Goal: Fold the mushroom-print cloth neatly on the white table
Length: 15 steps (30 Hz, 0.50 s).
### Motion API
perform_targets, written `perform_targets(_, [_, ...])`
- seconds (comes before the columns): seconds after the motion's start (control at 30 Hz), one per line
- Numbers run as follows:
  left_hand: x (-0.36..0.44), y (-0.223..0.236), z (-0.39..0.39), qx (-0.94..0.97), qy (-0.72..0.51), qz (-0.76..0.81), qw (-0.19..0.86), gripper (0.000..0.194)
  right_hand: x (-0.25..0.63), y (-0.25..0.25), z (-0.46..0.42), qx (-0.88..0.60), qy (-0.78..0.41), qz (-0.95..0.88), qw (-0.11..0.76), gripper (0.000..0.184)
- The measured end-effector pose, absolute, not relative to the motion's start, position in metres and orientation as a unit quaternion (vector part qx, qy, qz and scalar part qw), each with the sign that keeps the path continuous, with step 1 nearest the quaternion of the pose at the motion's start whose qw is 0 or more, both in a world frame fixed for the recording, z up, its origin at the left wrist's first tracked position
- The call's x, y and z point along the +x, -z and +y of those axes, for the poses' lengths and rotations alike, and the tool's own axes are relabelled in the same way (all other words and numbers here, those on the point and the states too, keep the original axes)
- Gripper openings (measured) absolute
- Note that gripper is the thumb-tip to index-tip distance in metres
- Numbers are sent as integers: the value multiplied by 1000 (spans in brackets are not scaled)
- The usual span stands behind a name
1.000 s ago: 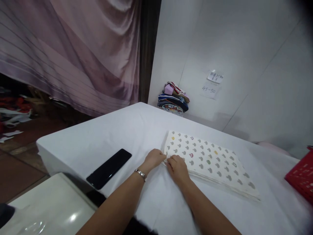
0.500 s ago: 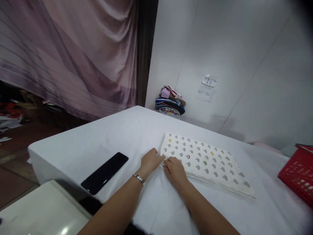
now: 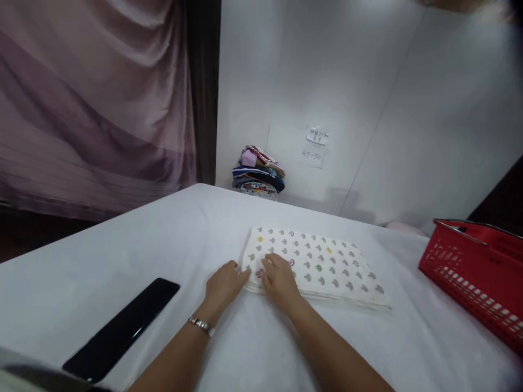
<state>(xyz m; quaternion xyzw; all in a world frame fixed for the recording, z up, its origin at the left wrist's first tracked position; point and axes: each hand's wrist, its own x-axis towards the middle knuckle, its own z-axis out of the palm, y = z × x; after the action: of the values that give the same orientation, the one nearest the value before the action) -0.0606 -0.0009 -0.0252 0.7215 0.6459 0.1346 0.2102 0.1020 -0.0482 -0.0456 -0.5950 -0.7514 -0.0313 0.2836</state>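
A folded white cloth (image 3: 314,267), printed with grey mushrooms and a few coloured ones, lies in several layers on the white-covered table (image 3: 180,234). At its near left corner is my left hand (image 3: 224,284), thumb touching the edge and fingers apart from it; a metal bracelet (image 3: 201,325) circles the wrist. My right hand (image 3: 280,282) rests on top of the cloth near the front edge, fingers slightly bent and thumb apart. The undersides of both hands are hidden. To the left lies a flat, glossy black slab (image 3: 126,326) that looks like a phone.
A red plastic basket (image 3: 474,267) with metal handles stands at the right. Against the white wall (image 3: 327,65) sits a pile of folded fabrics (image 3: 259,173). Handwritten paper notes (image 3: 314,155) are stuck on the wall. A pink curtain (image 3: 93,98) hangs at the left.
My view has turned to the right, so more of the basket shows. My right hand has shifted from the cloth's corner onto its top, and the two hands are farther apart.
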Motion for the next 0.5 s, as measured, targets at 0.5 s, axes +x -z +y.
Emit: perform_targets(0.5, [-61,22,7,710,-102,652,247,40,171,9,-21,-695,-70,-693,175,52])
